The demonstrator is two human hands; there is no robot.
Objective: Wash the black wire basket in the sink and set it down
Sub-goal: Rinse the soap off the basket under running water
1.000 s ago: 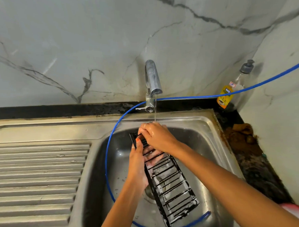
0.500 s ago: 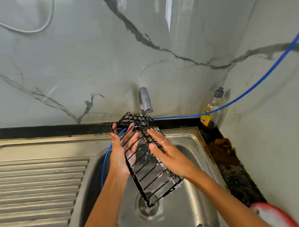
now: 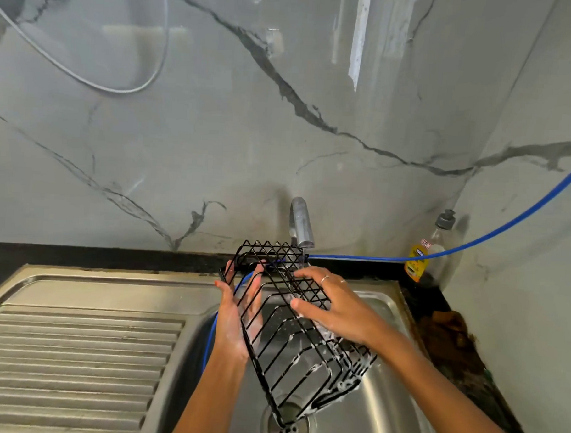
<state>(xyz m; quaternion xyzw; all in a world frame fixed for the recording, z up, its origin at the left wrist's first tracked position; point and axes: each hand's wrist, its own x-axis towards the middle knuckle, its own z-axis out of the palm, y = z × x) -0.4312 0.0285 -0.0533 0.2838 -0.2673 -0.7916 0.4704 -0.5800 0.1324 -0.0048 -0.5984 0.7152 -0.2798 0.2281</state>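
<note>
Basket (image 3: 292, 334) is now lifted and tilted over the sink (image 3: 381, 400), its top end up by the tap (image 3: 301, 227) and its lower corner hanging just above the drain (image 3: 286, 426) — a second ago it lay low in the bowl under the thin stream, with both hands bunched at its upper end. The view has also swung upward, showing more wall.

Left hand (image 3: 237, 315) lies flat behind the left side, fingers straight and spread, propping the wires from behind. Right hand (image 3: 332, 308) rests on the opposite side with fingers splayed and nearly straight, pressing rather than gripping. Suds cling to the lower wires and to both hands, so I judge the soaping stage is under way and rinsing is not finished. No water shows clearly from the tap.

Blue hose (image 3: 472, 245) runs along the back ledge past the soap bottle (image 3: 426, 255). Held only between two flat, slippery palms, the basket could slide — a firmer grip seems wise before setting it down.
</note>
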